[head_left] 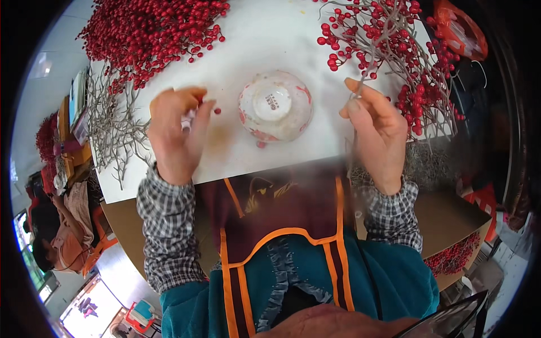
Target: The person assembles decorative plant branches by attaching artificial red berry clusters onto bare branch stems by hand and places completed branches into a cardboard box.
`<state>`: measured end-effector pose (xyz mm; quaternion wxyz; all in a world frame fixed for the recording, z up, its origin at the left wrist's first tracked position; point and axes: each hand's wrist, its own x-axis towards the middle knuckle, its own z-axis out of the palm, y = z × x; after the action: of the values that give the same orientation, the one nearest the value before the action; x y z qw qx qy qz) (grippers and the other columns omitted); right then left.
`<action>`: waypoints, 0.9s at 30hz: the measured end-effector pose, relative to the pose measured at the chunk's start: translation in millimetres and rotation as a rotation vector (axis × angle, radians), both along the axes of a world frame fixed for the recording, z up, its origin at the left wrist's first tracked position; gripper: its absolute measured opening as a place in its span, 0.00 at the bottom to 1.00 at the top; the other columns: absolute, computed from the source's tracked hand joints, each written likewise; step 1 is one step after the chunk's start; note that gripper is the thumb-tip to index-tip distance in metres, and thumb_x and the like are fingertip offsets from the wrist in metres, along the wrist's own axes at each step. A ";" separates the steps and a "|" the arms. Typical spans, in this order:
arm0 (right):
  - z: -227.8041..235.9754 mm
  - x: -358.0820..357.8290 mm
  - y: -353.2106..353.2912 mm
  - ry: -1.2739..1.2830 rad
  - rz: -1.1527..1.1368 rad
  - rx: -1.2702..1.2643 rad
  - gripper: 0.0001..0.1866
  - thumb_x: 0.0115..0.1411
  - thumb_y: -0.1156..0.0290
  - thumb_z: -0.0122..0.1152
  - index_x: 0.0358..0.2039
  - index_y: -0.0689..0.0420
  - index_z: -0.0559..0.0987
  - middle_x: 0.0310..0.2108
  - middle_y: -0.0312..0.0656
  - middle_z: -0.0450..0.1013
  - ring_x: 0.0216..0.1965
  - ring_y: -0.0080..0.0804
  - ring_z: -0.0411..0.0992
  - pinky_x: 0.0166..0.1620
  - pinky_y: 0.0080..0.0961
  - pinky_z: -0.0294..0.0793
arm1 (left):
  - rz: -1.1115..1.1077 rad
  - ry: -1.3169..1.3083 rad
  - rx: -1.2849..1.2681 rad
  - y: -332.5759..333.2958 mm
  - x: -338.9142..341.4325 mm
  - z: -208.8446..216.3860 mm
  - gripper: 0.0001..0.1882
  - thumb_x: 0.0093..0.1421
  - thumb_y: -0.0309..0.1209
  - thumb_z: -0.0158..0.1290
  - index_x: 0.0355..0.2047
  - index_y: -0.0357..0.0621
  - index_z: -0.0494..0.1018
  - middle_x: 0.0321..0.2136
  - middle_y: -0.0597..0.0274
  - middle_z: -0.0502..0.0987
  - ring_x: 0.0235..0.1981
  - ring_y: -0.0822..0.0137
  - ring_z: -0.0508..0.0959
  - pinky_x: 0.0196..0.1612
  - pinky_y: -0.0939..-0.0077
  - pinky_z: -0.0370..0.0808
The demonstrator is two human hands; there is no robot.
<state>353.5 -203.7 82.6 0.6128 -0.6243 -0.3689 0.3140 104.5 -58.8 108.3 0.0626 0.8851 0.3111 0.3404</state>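
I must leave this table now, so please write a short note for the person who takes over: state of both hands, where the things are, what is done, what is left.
Left hand: fingers pinched on a small white piece, a loose red berry beside the fingertips.
Right hand: pinches a thin grey twig that runs up into the berry branches at top right.
Upturned white bowl sits on the white table between the hands.
Done: a big heap of red berry sprigs at top left.
Left: bare grey twigs lie at the left edge, no berries on them yet.
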 end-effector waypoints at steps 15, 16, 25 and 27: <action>11.4 -18.7 16.2 -0.259 0.099 0.113 0.10 0.61 0.72 0.59 0.41 0.63 0.78 0.27 0.36 0.75 0.26 0.18 0.64 0.30 0.18 0.65 | 0.087 -0.426 -0.901 -66.0 -0.5 -15.0 0.16 0.56 0.21 0.59 0.44 0.36 0.71 0.43 0.54 0.78 0.39 0.68 0.77 0.40 0.76 0.74; 18.0 -21.9 17.1 -0.262 0.107 0.115 0.10 0.61 0.72 0.59 0.41 0.63 0.78 0.27 0.36 0.75 0.26 0.18 0.64 0.30 0.18 0.65 | 0.015 -0.548 -1.008 -64.5 3.9 -2.9 0.16 0.56 0.23 0.59 0.44 0.36 0.71 0.45 0.52 0.77 0.40 0.68 0.77 0.41 0.76 0.74; 27.5 -58.8 21.4 -0.968 0.192 0.222 0.16 0.50 0.80 0.63 0.42 0.62 0.79 0.30 0.43 0.72 0.29 0.41 0.71 0.33 0.31 0.71 | -0.179 -0.643 -1.222 -58.4 21.9 23.2 0.13 0.58 0.22 0.56 0.44 0.35 0.73 0.50 0.48 0.76 0.45 0.68 0.77 0.49 0.74 0.75; 28.3 -61.3 18.8 -1.004 0.210 0.230 0.16 0.50 0.79 0.64 0.42 0.61 0.79 0.31 0.42 0.72 0.30 0.40 0.71 0.33 0.32 0.71 | -0.156 -0.711 -1.209 -57.0 21.8 11.1 0.13 0.58 0.21 0.56 0.44 0.35 0.74 0.48 0.50 0.77 0.42 0.71 0.78 0.47 0.77 0.76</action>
<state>292.2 -185.0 110.9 0.3906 -0.5863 -0.7096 -0.0066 126.3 -115.8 119.4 0.6653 0.5501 0.3421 0.3711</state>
